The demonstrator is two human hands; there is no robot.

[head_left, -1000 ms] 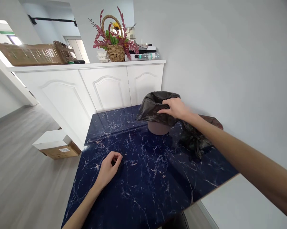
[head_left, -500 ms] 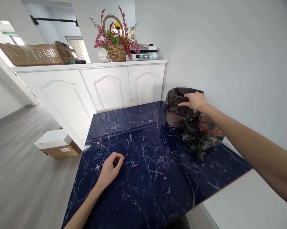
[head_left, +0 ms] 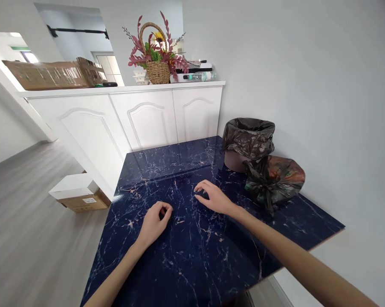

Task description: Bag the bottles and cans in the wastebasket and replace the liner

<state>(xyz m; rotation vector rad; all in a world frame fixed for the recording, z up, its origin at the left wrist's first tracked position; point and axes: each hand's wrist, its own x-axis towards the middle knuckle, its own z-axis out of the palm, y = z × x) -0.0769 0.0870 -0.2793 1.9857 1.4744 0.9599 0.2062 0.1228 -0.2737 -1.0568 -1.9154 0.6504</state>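
Observation:
My left hand (head_left: 156, 218) rests on the dark blue marbled table (head_left: 186, 264), its thumb and fingers curled together with nothing visible in them. To its right, my right hand (head_left: 213, 197) is over the table with thumb and fingers apart, holding nothing. Beyond it, near the wall, stands a trash bin (head_left: 235, 162) lined with a black plastic bag (head_left: 250, 138) folded over its rim. In front of the bin lies a knotted black garbage bag (head_left: 280, 181), filled, with reddish and green contents showing through.
A white cabinet (head_left: 147, 117) stands behind the table, carrying a flower basket (head_left: 158, 71), a plastic bottle (head_left: 200, 76) and a long cardboard box (head_left: 51, 74). Another cardboard box (head_left: 80, 198) sits on the floor at left. A grey-white wall (head_left: 291, 76) borders the right side.
My right hand has let go of the lined bin's rim and moved left and nearer, over the table. My left hand has shifted slightly right.

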